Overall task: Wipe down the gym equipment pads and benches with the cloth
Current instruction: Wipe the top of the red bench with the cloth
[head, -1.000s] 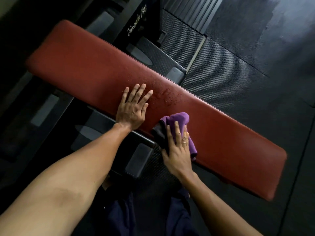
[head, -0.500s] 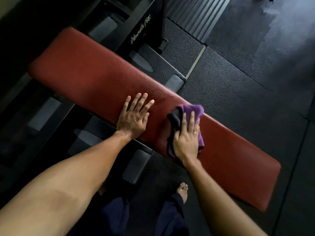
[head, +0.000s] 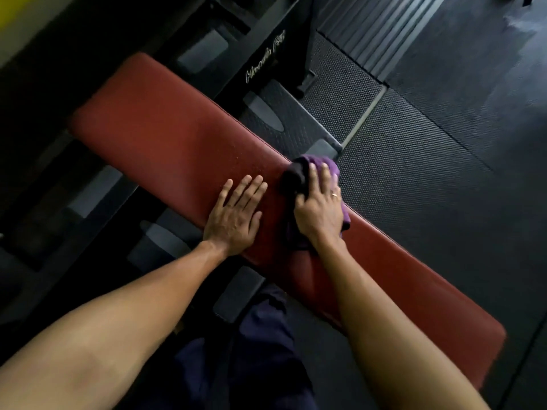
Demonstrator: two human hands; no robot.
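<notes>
A long red padded bench [head: 165,137] runs diagonally from upper left to lower right. My left hand [head: 235,216] lies flat on its near edge, fingers spread, holding nothing. Right beside it my right hand [head: 321,208] presses a purple and black cloth [head: 299,176] onto the pad at the bench's far edge. The cloth bunches out past my fingertips and under my palm. Small droplets speckle the pad left of the cloth.
The black bench frame [head: 263,63] with white lettering rises behind the pad, and grey feet [head: 268,113] sit under it. Dark textured rubber mats [head: 429,179] cover the floor to the right. My dark trouser legs [head: 263,344] stand close against the bench's near side.
My right hand has pushed the cloth across the pad from the near edge to the far edge. The left hand stays planted on the bench. The droplets that lay near the cloth are wiped away.
</notes>
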